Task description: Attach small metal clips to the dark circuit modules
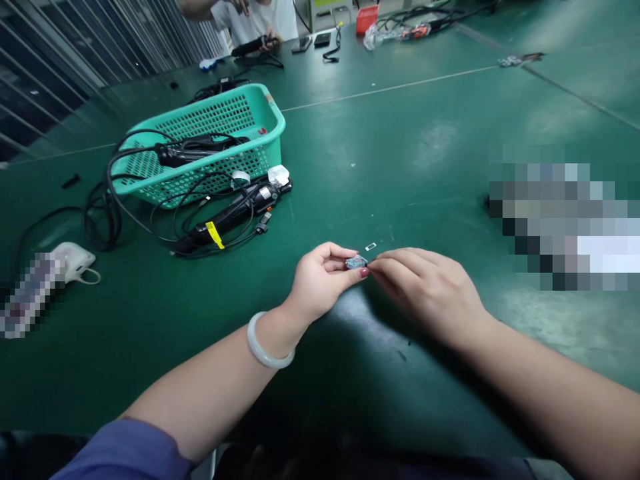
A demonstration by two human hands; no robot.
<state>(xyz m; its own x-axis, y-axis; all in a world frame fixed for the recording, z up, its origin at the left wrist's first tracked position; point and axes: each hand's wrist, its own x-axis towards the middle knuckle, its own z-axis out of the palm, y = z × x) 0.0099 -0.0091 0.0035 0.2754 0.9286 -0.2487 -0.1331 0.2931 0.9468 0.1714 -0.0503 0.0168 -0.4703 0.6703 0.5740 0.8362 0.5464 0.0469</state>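
Note:
Between the thumb and fingers of my left hand (323, 277) is a small grey-blue part (356, 262), too small to name. My right hand (425, 283) is closed in a pinch at the right end of that part. Whatever its fingertips hold there, if anything, is hidden. Just beyond the fingertips, a small white rectangular frame (371, 247) lies flat on the green table (320, 180). A pale bracelet (270, 341) circles my left wrist.
Left of my hands stands a green plastic basket (277, 127) holding cables and a black tool. Before it lies a black corded tool (235, 217) with a yellow label. Blurred objects are at far left and right. Across the table a person (280, 20) handles a black tool.

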